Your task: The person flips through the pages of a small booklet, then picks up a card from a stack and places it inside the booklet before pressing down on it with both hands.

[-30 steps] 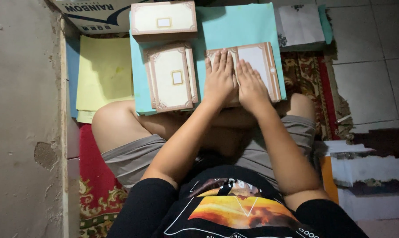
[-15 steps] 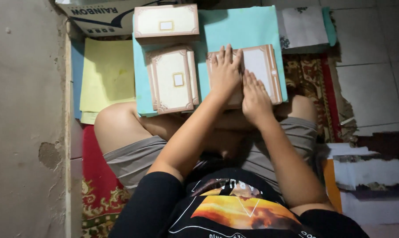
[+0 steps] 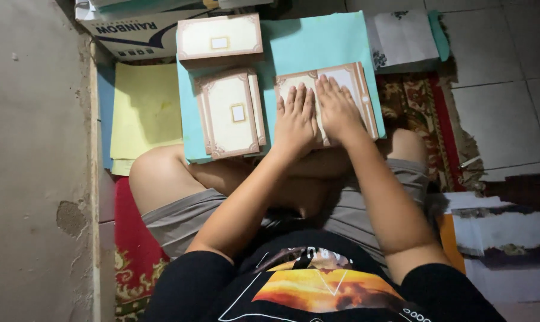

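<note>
- Both hands are planted flat on a cream rectangular cardboard box lid with a tan ornamental border [image 3: 341,95], which lies on a big teal paper sheet [image 3: 318,42] right in front of the crossed legs.
- Left hand [image 3: 295,122] covers the near-left part of that lid, fingers straight and close together, palm down. Not gripping anything, just pressing.
- Right hand [image 3: 338,110] sits touching it on the right, fingers a bit more spread, also palm down on the lid's middle. No pinch, no curl, nothing clamped in either hand.
- The lid's long axis runs roughly left to right under the palms, tilted slightly so the far-right corner sticks out past the right hand's fingertips. So the uncovered part of the lid lies to the right and ahead of the hands, and the right hand is the nearer one to it.
- Just left of the left hand: a second cream bordered box with a small square label in the middle [image 3: 231,113], long axis pointing away from the body, apart from the hand.
- Further ahead and left of that, a third matching cream box [image 3: 219,39], lying sideways.
- Off to the far left of the hands is a pale yellow paper sheet [image 3: 144,110]; beyond the fingertips on the right, a white printed sheet [image 3: 401,36] on the tiled floor.
</note>
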